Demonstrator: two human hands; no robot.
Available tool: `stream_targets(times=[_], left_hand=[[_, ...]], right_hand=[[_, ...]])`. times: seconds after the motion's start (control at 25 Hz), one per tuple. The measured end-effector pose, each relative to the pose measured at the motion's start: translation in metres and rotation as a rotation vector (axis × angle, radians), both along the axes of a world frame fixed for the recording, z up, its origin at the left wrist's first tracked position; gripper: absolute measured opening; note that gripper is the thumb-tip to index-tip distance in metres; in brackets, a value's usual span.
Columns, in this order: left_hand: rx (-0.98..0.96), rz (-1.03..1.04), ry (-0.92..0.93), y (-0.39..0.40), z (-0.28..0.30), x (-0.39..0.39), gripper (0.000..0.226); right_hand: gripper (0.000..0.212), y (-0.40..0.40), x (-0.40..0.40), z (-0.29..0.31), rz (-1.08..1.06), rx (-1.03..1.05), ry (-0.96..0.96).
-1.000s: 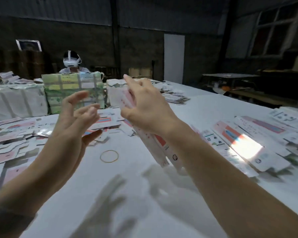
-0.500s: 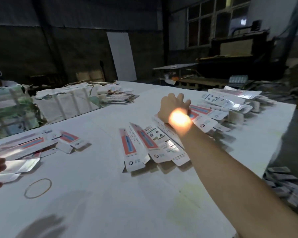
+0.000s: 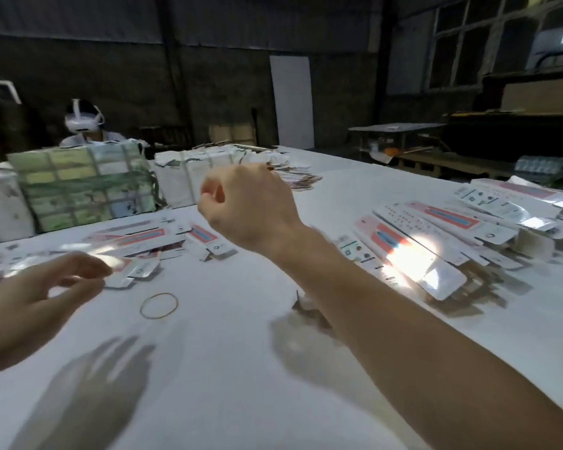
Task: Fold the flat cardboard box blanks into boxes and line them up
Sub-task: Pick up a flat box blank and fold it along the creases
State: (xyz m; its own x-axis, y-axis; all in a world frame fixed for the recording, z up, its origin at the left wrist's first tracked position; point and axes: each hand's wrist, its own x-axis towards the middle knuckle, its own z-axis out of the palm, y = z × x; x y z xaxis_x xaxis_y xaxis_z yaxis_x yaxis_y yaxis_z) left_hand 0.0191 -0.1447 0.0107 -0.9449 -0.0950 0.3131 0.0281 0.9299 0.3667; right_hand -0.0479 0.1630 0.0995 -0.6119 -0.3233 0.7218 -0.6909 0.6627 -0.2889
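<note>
The right hand (image 3: 251,206) is raised above the table (image 3: 228,368), back toward the camera, fingers curled in with thumb and fingertip close together; they grip nothing that can be seen. The left hand (image 3: 43,287) hovers low at the left, its fingers (image 3: 88,264) loosely bent and apart, empty, just short of the flat blanks (image 3: 137,245) scattered on the left side of the table. A single rubber band (image 3: 159,305) lies between the two arms. On the right, the folded boxes (image 3: 436,241) lie overlapped in a row, white with red and blue panels; their print is too small to read, and neither group can be counted exactly. Behind stand wrapped bundles (image 3: 82,186), and beyond them a person wearing a white headset (image 3: 83,120).
</note>
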Motion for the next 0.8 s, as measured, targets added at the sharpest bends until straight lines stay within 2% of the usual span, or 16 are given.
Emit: stream_targets(times=[0.04,0.08,0.16,0.2,0.28,0.36,0.48,0.68,0.8], left_hand=[[-0.016,0.014,-0.018,0.000,0.005,0.010,0.023],[-0.122,0.095,-0.130,0.002,0.014,0.020,0.022],[-0.234,0.281,-0.365,-0.008,0.013,0.024,0.038],[-0.243,0.379,-0.420,-0.018,0.013,0.030,0.049],[-0.200,0.517,-0.462,-0.029,0.015,0.042,0.066],[-0.190,0.552,-0.499,-0.041,0.006,0.049,0.078],[-0.240,0.550,-0.557,-0.041,-0.001,0.048,0.060],[-0.411,0.635,-0.367,-0.028,-0.001,0.053,0.040],[-0.473,0.648,-0.371,-0.016,-0.001,0.053,0.033]], right_hand=[[0.013,-0.025,0.016,0.001,0.101,-0.023,-0.051],[0.011,-0.048,0.031,0.001,0.194,-0.044,-0.102],[0.012,-0.081,0.056,-0.001,0.342,-0.093,-0.187],[0.013,-0.097,0.065,-0.004,0.409,-0.112,-0.220],[0.014,-0.120,0.077,-0.013,0.477,-0.122,-0.274],[0.015,-0.132,0.082,-0.026,0.506,-0.097,-0.305],[0.017,-0.134,0.081,-0.040,0.511,-0.061,-0.313],[0.018,-0.133,0.074,-0.046,0.506,-0.094,-0.294],[0.015,-0.132,0.073,-0.049,0.509,-0.093,-0.298]])
